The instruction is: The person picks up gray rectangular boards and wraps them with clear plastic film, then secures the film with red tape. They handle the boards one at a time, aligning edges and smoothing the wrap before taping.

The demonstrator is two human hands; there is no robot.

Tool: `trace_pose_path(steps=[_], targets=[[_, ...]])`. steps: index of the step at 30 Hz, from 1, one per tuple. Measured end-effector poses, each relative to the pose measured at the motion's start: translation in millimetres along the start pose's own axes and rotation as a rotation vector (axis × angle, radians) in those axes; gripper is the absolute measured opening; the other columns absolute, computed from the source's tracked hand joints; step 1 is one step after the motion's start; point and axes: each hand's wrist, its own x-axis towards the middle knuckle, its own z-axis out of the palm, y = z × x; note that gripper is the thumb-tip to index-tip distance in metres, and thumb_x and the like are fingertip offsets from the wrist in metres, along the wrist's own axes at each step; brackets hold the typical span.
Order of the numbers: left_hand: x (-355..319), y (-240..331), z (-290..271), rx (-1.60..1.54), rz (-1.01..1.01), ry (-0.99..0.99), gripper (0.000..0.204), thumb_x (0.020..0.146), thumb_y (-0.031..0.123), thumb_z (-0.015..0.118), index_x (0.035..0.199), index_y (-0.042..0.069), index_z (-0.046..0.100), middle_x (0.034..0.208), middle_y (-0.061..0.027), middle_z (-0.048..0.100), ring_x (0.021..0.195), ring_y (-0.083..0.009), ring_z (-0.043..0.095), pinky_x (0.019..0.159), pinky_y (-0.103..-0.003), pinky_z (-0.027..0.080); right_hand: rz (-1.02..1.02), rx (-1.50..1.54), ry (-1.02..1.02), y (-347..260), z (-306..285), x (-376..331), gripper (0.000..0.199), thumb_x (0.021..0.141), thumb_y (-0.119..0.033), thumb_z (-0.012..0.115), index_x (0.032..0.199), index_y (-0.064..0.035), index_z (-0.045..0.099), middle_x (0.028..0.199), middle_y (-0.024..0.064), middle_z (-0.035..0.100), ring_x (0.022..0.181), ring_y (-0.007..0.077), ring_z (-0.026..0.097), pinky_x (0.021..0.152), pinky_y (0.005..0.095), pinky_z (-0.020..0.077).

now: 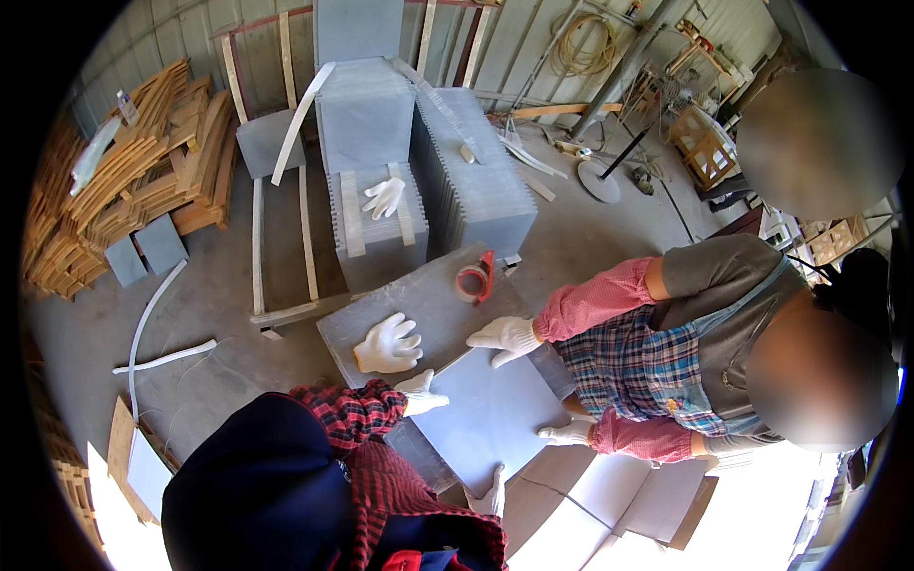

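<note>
Dark navy cloth (257, 476) bulges smooth and rounded at the lower edge, beside a red-and-black checked sleeve (347, 414); between two people's white knit gloves sits a flat, smooth, pale grey panel (490, 414), over a scuffed grey board (443, 262) with a loose glove (390, 344) and a red tape dispenser (473, 279); the panel's underside is hidden; the left hand (419, 392) reaches the corner, thumb spread from straight fingers; the right hand (489, 493) meets the near edge, its grip impossible to tell; a co-worker's hands (509, 336) touch the opposite side.
</note>
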Motion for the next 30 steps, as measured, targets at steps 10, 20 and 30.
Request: trace_pose_path(steps=[10,20,30], targets=[[-2.7,-17.7,25.2,-0.105,0.082,-0.017,0.113,0.085,0.061,0.067,0.159,-0.005,0.012,0.164,-0.0255,0.022,0.152,-0.0350,0.025,0.123,-0.039,0.024,0.055,0.014,0.209,-19.2,10.2,-28.9,0.068,0.090,-0.056,0.072,0.137,-0.0099,0.056,0.131,0.0082,0.058,0.120,0.0304,0.055,0.091,0.0527,0.0532],[16.6,-68.4,32.8,0.039,0.527,0.156,0.069,0.085,0.041,0.072,0.127,-0.004,0.039,0.120,-0.0338,0.053,0.113,-0.0465,0.056,0.096,-0.051,0.045,-0.566,-0.499,0.453,-55.1,127.1,-117.3,0.039,0.096,-0.027,0.067,0.120,0.0036,0.063,0.107,0.0093,0.068,0.093,0.0184,0.062,0.082,0.0340,0.0508],[-45.9,-77.6,-130.4,0.665,1.225,0.359,0.025,0.072,0.031,0.071,0.087,0.011,0.073,0.103,-0.0111,0.062,0.107,-0.0339,0.055,0.100,-0.052,0.038,-0.756,-1.101,1.042,24.8,308.1,-149.9,0.067,0.081,-0.031,0.076,0.134,0.0021,0.050,0.109,0.0215,0.062,0.101,0.0386,0.062,0.087,0.0488,0.0503]])
